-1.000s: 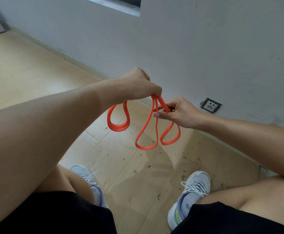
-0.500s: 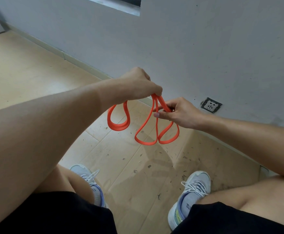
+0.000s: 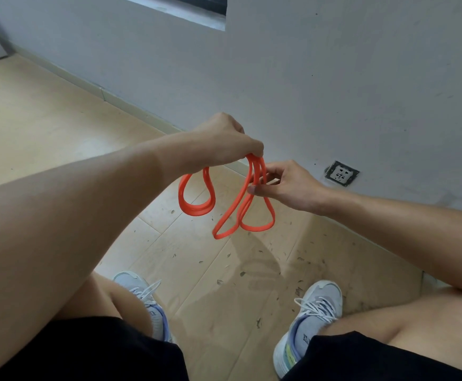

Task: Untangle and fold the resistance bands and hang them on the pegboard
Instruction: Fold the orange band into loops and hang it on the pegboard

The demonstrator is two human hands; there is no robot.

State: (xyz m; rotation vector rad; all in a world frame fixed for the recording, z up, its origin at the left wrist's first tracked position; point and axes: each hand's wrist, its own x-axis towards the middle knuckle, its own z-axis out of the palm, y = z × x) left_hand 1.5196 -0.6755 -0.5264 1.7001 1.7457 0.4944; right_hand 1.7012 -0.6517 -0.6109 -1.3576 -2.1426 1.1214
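From the head camera, very little has changed over the last second: your hands sit in the same place above the floor (image 3: 59, 127), in front of the wall (image 3: 334, 78). The one shift is in the orange resistance band (image 3: 225, 215). The long middle loop now hangs a little lower than the loop beside it on the right, where a second ago the two bottoms were nearly level. That reads as strands slipping through as you work them, so you are probably still sorting the tangle, with folding and hanging yet to come. No pegboard shows in this view.

Your left hand (image 3: 224, 141) is closed into a loose fist over the top of the band, fingers curled down around the gathered strands. One small doubled loop drops from the underside of that fist on the left, and the longer strands fall from its front.

Your right hand (image 3: 287, 182) is partly closed just beside the left hand. The thumb and fingertips (image 3: 253, 190) pinch the strands a short way below the left hand's hold, while the other fingers are bent but not clenched. The band hangs free in the air between your knees, touching nothing but your hands, well above your shoes (image 3: 315, 306).
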